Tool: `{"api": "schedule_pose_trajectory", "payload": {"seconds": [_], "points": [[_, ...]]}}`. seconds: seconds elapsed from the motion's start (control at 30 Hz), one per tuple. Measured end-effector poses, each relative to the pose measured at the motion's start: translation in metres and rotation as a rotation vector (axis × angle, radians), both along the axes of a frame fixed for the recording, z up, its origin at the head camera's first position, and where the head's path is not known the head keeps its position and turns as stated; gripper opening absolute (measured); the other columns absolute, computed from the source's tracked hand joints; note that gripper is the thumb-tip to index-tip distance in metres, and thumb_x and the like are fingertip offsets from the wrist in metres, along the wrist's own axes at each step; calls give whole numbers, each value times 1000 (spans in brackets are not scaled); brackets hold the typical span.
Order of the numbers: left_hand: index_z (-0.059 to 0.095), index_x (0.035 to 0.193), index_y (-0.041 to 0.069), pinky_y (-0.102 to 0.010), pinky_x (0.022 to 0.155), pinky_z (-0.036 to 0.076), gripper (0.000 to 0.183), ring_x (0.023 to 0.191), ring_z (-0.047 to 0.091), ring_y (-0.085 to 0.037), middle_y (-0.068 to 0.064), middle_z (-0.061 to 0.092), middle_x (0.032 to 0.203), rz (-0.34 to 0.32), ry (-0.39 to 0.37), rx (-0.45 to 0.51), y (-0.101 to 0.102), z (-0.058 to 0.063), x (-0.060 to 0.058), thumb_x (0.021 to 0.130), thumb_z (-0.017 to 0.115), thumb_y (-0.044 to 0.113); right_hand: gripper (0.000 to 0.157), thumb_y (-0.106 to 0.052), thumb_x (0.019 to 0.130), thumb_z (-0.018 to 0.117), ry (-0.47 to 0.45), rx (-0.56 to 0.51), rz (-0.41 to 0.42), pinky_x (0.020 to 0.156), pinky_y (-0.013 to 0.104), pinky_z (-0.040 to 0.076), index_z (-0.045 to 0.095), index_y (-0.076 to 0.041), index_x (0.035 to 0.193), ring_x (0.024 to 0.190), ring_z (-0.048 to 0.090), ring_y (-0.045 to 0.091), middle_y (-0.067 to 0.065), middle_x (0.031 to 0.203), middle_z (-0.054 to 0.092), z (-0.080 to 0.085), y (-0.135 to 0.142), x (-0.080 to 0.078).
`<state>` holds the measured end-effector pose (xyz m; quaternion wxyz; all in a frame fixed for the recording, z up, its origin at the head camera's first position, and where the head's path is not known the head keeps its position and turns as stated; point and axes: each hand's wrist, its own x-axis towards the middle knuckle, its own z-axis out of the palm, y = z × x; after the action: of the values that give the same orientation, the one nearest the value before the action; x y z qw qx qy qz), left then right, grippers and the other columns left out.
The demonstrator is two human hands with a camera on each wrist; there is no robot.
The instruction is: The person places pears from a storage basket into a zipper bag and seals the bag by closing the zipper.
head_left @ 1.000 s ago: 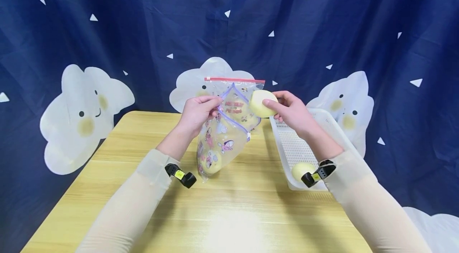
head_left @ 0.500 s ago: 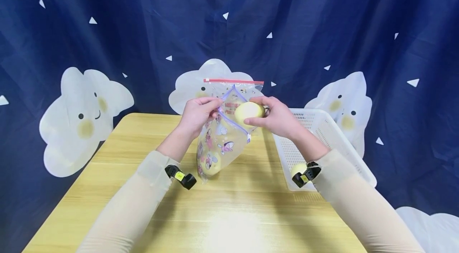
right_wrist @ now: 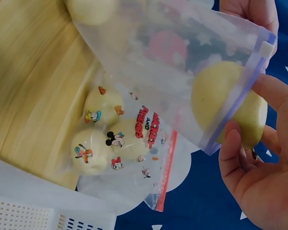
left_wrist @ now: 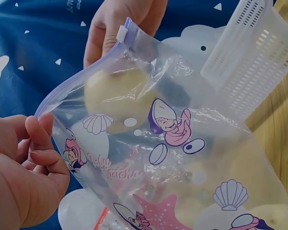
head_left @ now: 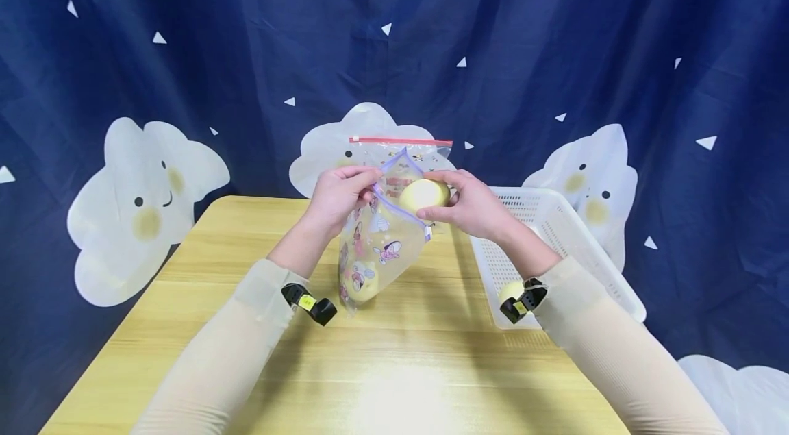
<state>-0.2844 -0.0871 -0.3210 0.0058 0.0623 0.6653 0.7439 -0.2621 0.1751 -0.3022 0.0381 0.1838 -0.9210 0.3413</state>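
Observation:
My left hand (head_left: 337, 196) pinches the purple zip edge of a clear cartoon-printed zip bag (head_left: 394, 236), drawing its mouth wide. In my right hand (head_left: 471, 205) is a round, pale yellow pear (head_left: 425, 195), gripped between thumb and fingers. The pear sits partly inside the bag's mouth, as the right wrist view shows, with the purple zip (right_wrist: 240, 93) crossing in front of it. More pale yellow fruit (head_left: 368, 284) lies at the bottom of this bag.
Behind stands a second clear bag with a red zip (head_left: 401, 141), holding several pears (right_wrist: 89, 151). At right on the wooden table (head_left: 246, 325) is a white perforated basket (head_left: 567, 229), with one pear (head_left: 510, 291) in its near corner, partly hidden by my wrist strap. A blue curtain hangs behind.
My right hand has carried the pear leftward and slightly down from beside the bag into its mouth. The left hand has kept its hold on the bag's edge.

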Motion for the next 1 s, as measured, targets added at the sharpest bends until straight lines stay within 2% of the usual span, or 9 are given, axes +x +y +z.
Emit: {"api": "schedule_pose_trajectory", "payload": {"seconds": [0.13,0.37,0.47,0.57,0.7,0.87,1.0], "points": [[80,118,-1,-13,61,49,21,63,56,-4,6,63,72,6,-2,30,-1,3,0,103,77,14,68,-29,91,93,-6,-22,-5,76,30,52,66,-12,151,90,60,25,15,129,61,-2,3,-2],[80,118,-1,-14,62,48,21,65,55,-5,5,63,74,4,9,44,0,9,1,103,77,14,33,-23,101,79,25,-75,-61,67,29,47,76,-11,132,77,56,17,11,113,68,3,11,-3],[79,121,-1,-14,62,47,24,65,54,-5,5,63,75,16,10,47,-2,9,0,103,78,15,28,-25,104,74,20,-95,-104,64,28,49,76,-11,128,76,60,19,12,107,72,4,20,-4],[79,122,-1,-14,60,44,26,64,53,-6,6,62,73,29,5,57,-4,8,-1,103,79,17,27,-26,106,70,-7,-102,-134,65,27,53,75,-10,128,82,69,24,15,108,76,2,35,-6],[78,125,-1,-15,60,44,29,63,53,-6,6,62,73,32,-3,58,-7,7,-1,103,79,18,31,-25,108,66,-50,-46,-170,73,28,55,72,-6,131,94,73,28,18,116,77,-6,62,-9],[77,127,-1,-15,63,46,30,64,53,-6,5,63,75,27,0,59,-8,6,-2,104,77,18,31,-23,108,64,-102,73,-188,72,28,53,72,0,127,86,70,20,19,114,76,-20,95,-13],[77,126,-3,-15,62,45,29,64,53,-6,5,63,76,23,2,68,-8,5,-1,104,76,16,30,-19,107,64,-188,133,-149,66,27,55,71,5,123,81,68,17,18,106,76,-27,115,-13]]}}
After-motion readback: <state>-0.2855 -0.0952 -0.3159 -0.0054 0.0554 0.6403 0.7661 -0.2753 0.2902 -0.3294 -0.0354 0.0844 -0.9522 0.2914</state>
